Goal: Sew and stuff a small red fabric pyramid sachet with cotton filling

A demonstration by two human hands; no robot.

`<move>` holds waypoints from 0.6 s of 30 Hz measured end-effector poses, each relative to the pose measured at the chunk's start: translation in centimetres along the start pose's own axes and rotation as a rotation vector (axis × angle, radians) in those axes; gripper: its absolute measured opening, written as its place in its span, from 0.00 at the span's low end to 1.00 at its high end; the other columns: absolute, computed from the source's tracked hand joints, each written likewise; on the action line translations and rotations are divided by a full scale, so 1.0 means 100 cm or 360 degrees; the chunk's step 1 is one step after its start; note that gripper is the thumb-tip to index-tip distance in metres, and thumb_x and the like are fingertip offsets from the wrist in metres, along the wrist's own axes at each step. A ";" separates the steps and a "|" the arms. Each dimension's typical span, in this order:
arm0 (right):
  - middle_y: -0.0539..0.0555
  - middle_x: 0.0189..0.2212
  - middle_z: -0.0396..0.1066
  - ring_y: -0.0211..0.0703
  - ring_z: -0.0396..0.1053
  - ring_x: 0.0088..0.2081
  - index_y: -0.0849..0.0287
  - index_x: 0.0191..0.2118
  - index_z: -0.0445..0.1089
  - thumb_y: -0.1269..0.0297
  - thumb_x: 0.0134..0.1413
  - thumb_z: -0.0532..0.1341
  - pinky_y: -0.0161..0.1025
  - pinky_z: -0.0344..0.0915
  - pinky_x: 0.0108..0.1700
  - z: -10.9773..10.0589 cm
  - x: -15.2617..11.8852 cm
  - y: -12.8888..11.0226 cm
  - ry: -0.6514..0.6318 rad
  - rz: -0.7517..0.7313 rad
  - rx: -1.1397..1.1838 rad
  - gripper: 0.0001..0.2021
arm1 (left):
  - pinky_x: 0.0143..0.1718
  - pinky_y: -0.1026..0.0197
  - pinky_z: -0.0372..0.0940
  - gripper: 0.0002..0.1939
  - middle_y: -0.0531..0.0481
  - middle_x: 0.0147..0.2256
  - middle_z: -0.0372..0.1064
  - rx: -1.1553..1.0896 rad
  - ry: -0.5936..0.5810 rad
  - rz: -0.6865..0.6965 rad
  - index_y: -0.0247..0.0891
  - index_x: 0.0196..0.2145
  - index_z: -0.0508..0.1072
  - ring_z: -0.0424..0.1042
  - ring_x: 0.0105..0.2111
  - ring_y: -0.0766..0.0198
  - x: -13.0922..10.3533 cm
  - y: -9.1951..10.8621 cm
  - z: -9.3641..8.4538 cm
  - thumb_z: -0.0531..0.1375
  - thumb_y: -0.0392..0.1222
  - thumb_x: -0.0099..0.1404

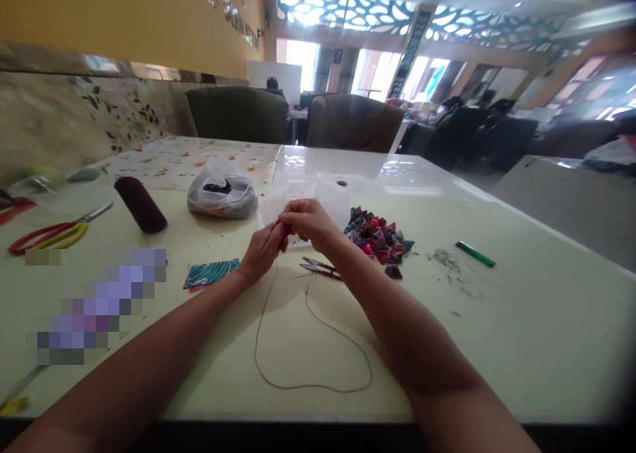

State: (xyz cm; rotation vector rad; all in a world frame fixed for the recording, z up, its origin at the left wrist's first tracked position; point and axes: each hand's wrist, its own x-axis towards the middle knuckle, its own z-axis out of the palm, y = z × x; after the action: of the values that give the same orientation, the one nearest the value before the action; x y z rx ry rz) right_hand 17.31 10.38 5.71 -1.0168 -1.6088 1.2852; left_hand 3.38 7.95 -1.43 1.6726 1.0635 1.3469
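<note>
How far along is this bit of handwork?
It looks well underway. Done, it seems: the pile of small folded fabric pieces. In hand: a small red piece at the left hand, with the right hand against it and thread looping below. Probably left: that piece and the flat teal patterned cloth. I can't tell the final count.

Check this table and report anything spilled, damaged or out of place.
Nothing looks damaged or spilled as liquid. The one untidy spot is a loose tangle of thread scraps on the table's right side, beside the green stick-like item; a few stray bits lie scattered around it.
</note>
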 end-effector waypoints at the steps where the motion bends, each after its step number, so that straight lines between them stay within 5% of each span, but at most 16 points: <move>1: 0.44 0.12 0.61 0.27 0.51 0.13 0.62 0.21 0.65 0.73 0.48 0.60 0.28 0.46 0.15 0.001 0.000 0.001 -0.0016 0.0012 0.0021 0.08 | 0.19 0.64 0.50 0.28 0.55 0.19 0.60 -0.0013 -0.0005 0.0010 0.38 0.26 0.66 0.54 0.17 0.70 -0.001 0.000 0.000 0.51 0.64 0.70; 6: 0.44 0.11 0.59 0.27 0.50 0.12 0.62 0.21 0.66 0.72 0.48 0.61 0.29 0.44 0.14 -0.006 0.003 0.003 0.0018 -0.0007 -0.0069 0.08 | 0.18 0.63 0.52 0.34 0.53 0.17 0.62 -0.0196 -0.0011 -0.0037 0.36 0.25 0.69 0.57 0.14 0.70 0.000 0.001 -0.001 0.46 0.69 0.69; 10: 0.42 0.09 0.52 0.27 0.48 0.12 0.61 0.21 0.65 0.71 0.50 0.61 0.30 0.43 0.15 -0.011 0.003 0.001 0.0127 0.0045 -0.0047 0.09 | 0.16 0.64 0.54 0.33 0.49 0.27 0.69 -0.0396 0.0156 -0.0088 0.36 0.32 0.71 0.60 0.16 0.71 0.004 0.001 -0.001 0.49 0.72 0.66; 18: 0.45 0.12 0.60 0.26 0.52 0.16 0.64 0.21 0.68 0.71 0.45 0.61 0.28 0.48 0.20 -0.007 0.007 0.007 0.0242 -0.0043 -0.0205 0.06 | 0.20 0.65 0.52 0.16 0.57 0.22 0.61 0.0111 0.0369 0.0146 0.38 0.30 0.69 0.56 0.19 0.71 0.001 0.004 -0.003 0.60 0.53 0.67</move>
State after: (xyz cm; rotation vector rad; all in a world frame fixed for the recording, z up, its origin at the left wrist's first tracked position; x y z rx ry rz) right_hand 17.77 11.31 5.22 -1.1395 -1.5986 1.0701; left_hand 3.17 7.90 -1.00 1.6623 1.1889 1.6100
